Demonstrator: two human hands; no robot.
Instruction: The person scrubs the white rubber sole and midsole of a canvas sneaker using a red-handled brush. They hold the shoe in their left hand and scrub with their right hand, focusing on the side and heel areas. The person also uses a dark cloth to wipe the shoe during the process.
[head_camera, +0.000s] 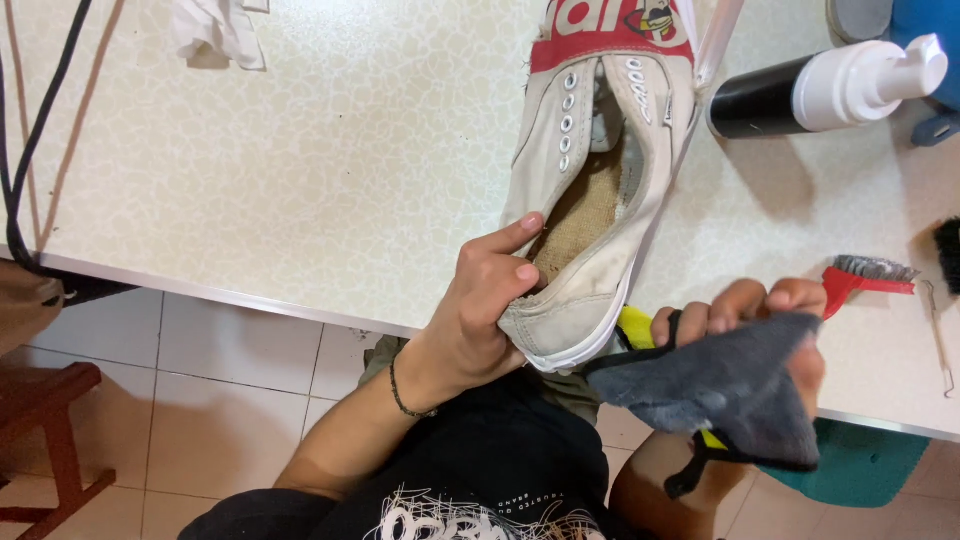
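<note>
table – cream, crackle-patterned | floor – pale tiles | stool – dark red wood, left

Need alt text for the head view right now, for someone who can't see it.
The left hand grips the heel of a worn white sneaker resting on a pale table, while the right hand holds a grey cloth beside it. A pump bottle and red brush lie nearby.

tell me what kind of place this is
Probably a home or small workshop shoe-cleaning spot: a worn white sneaker on a speckled table, a pump bottle, a red brush, and a grey cloth.
</note>
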